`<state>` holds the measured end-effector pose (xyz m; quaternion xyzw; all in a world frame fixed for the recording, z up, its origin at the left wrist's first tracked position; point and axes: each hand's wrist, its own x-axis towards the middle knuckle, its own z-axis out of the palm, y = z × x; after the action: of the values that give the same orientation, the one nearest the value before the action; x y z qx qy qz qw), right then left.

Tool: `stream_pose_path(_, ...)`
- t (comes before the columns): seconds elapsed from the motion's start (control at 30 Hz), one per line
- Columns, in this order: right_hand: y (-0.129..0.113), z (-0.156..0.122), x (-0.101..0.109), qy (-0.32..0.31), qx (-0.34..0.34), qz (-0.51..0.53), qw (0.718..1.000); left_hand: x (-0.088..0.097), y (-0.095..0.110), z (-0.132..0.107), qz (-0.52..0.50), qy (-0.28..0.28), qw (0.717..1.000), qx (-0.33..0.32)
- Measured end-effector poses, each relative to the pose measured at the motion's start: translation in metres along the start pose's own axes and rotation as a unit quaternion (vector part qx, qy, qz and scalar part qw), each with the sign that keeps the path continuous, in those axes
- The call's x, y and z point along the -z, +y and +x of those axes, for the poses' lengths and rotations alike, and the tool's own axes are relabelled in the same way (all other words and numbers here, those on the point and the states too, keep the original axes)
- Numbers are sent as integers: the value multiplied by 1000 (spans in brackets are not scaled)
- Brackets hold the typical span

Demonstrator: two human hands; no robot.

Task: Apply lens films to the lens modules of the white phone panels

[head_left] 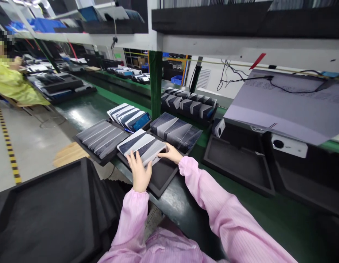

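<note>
A leaning row of thin, round-cornered panels (143, 144), which look like phone back covers, fills the far part of a black foam tray (161, 179). My left hand (139, 173) rests on the near left side of this row, its fingers spread and thumb apart. At the row's right end, my right hand (172, 153) grips the edge of the front panels between thumb and fingers. How many panels it holds is hidden. The near part of the tray shows bare black foam.
More panel rows stand around: grey ones (102, 137) at left, dark ones (176, 129) at right, white-edged ones (128, 115) behind. Black trays (49, 215) are piled at lower left. A green post (156, 84) and overhead shelf (240, 47) border the bench. A co-worker in yellow (13, 80) sits far left.
</note>
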<state>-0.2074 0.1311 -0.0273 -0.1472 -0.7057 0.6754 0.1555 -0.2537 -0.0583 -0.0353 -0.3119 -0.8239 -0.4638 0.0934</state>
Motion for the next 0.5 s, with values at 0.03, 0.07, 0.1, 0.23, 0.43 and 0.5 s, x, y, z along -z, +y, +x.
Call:
stream_pose_path(0.03,0,0,1,1,-2,4,1000,0,2,-1,-11,2,1000,12)
stream_pose_path(0.07,-1,0,1,4,-5,7,1000,0,3,-3,-26,7,999,29)
stream_pose_path(0.1,-1,1,0,8,-8,7,1000,0,5,-4,-43,15,998,53)
stream_pose_path(0.23,-2,9,-1,13,-17,-3,1000,0,6,-6,-133,41,978,154)
stream_pose_path(0.43,-2,16,4,35,-22,-45,998,0,-14,-10,-171,94,965,177)
stream_pose_path(0.5,-2,17,5,32,-22,-64,997,-1,-21,-14,-172,128,960,182)
